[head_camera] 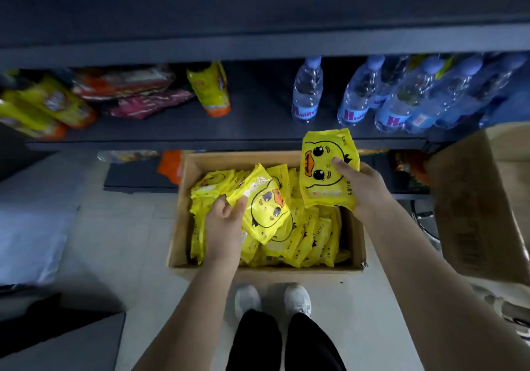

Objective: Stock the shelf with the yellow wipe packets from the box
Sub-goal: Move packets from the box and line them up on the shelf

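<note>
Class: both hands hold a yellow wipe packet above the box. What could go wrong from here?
1. The left hand grips its wipe packet near one edge, so it may slip back into the box.
2. The shelf gap lies between a yellow snack bag and upright water bottles; the second packet, in the right hand, could topple one.

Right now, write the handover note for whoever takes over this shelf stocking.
Left hand: grips one yellow packet above the box.
Right hand: holds a second packet, raised near the shelf edge.
Done: no such packet shows on the shelf.
Left: set both in the gap between the snack bag and water bottles, then shelve the remaining packets in the box.
</note>
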`<state>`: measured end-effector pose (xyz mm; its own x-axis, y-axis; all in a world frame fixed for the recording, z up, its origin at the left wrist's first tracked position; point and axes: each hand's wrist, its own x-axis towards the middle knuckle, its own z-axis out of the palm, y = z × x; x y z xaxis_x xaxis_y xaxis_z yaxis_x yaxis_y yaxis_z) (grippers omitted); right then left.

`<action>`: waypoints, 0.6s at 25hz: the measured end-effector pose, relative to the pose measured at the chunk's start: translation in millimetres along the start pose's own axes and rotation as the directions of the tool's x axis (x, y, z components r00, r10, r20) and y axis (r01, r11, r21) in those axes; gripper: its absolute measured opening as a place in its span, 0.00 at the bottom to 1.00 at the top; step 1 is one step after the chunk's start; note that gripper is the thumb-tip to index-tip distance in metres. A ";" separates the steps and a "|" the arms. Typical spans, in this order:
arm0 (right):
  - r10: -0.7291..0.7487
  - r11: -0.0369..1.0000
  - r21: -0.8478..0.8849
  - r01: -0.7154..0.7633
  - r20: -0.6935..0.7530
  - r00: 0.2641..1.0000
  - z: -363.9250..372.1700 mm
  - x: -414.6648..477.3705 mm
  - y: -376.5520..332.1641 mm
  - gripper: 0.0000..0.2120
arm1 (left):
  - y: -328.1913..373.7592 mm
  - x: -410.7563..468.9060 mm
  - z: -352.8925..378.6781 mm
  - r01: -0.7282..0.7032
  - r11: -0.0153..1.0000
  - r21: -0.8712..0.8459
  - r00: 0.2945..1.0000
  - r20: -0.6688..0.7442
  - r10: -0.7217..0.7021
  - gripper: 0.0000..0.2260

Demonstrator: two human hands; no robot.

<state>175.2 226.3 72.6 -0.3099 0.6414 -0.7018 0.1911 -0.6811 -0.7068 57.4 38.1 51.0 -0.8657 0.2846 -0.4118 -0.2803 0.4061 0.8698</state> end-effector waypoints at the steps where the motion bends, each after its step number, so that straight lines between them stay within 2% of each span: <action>1: -0.018 1.000 -0.018 0.018 0.015 1.000 7.7 -8.5 -8.2 0.20 | 14.1 -1.5 -12.5 -0.020 0.999 -0.030 1.000 0.000 0.020 0.14; 4: -0.065 0.996 -0.055 0.071 0.091 0.994 36.0 -46.5 -39.2 0.16 | 61.4 -8.6 -52.8 -0.099 0.991 -0.090 0.995 0.014 0.100 0.06; 7: -0.154 0.985 -0.058 0.164 0.147 0.977 69.1 -102.1 -68.0 0.19 | 101.7 -15.5 -103.5 -0.195 0.977 -0.083 0.980 0.021 0.197 0.16; 8: -0.189 0.978 -0.051 0.200 0.169 0.967 80.4 -123.0 -74.8 0.16 | 114.4 -19.2 -121.4 -0.245 0.967 -0.065 0.968 0.029 0.247 0.19; 10: -0.253 0.964 -0.032 0.266 0.219 0.943 101.3 -162.8 -85.1 0.10 | 139.7 -27.9 -154.7 -0.369 0.929 0.032 0.928 0.075 0.366 0.17; 12: -0.318 0.943 -0.019 0.333 0.254 0.914 127.9 -209.8 -91.5 0.10 | 168.8 -40.9 -200.2 -0.508 0.850 0.141 0.861 0.127 0.493 0.11; 15: -0.407 0.905 -0.005 0.426 0.290 0.866 167.9 -283.5 -99.4 0.12 | 204.1 -60.5 -275.5 -0.644 0.722 0.251 0.763 0.152 0.628 0.12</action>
<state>87.6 52.9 356.7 -0.6165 0.7301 -0.2949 0.0451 -0.3411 -0.9389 -61.7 -135.5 328.3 -0.7736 0.6043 0.1906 0.4593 0.3276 0.8257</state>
